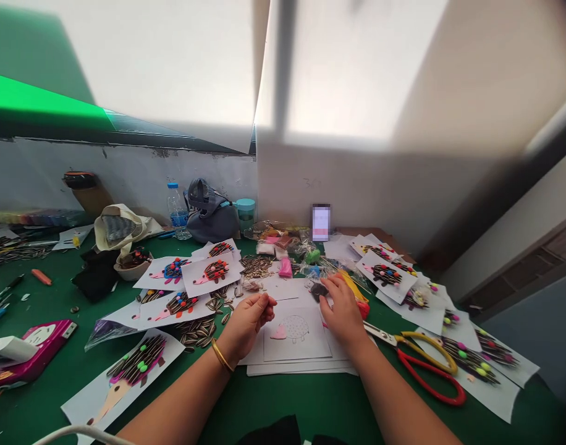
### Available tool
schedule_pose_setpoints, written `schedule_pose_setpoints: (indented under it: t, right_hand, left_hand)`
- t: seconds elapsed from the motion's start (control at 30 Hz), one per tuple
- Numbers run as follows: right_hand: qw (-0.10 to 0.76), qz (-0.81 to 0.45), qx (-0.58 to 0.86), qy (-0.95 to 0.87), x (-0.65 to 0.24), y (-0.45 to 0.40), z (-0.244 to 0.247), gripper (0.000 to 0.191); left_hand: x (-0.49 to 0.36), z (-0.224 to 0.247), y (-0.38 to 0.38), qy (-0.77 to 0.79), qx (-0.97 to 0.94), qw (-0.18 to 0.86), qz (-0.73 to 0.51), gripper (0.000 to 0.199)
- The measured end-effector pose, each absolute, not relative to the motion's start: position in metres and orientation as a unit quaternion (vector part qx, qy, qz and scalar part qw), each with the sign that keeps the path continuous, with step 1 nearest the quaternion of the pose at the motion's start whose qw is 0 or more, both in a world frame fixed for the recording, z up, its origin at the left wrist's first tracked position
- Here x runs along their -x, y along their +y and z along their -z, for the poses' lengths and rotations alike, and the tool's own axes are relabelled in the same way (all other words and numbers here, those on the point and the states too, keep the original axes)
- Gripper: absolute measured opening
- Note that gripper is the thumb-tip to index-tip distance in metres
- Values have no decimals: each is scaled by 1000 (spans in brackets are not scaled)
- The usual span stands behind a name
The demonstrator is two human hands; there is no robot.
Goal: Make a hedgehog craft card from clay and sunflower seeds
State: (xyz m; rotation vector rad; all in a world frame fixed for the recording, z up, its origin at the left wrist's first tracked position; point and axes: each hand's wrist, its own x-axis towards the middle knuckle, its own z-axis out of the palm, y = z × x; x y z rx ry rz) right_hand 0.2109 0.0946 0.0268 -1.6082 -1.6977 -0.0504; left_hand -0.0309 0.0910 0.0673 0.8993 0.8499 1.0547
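On a stack of white sheets lies a card [295, 349] with a dotted hedgehog outline and a pink clay patch at its snout end. My left hand [253, 318], with a gold bangle at the wrist, hovers by the card's upper left, thumb and fingers pinched together; whatever they hold is too small to make out. My right hand [342, 309] is at the card's upper right, its fingers curled against a dark clay lump [318, 290]. Yellow and red clay packets [354, 289] lie just behind that hand.
Scissors [426, 364] with yellow and red handles lie at right. Finished hedgehog cards [213, 275] spread on both sides. Sunflower seeds [199, 332] are scattered left of the sheets. A bottle [177, 213], a grey bag [211, 216] and a phone [321, 222] stand along the wall.
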Motion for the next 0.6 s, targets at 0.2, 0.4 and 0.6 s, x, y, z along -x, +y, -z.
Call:
schedule_pose_setpoints:
  t: [0.2,0.4,0.6]
  right_hand:
    - [437,-33,546,-714,-185,70,-43,34]
    - [456,-60,489,-741,-165,55,-47,33]
    - [471,-89,464,-745,-159,49,-49,35]
  left_hand:
    - [28,-72,85,349,-434,694,-457,44]
    - [26,-67,84,324,-385,747,-435,31]
    - [27,-65,83,317,-362,767,-426,37]
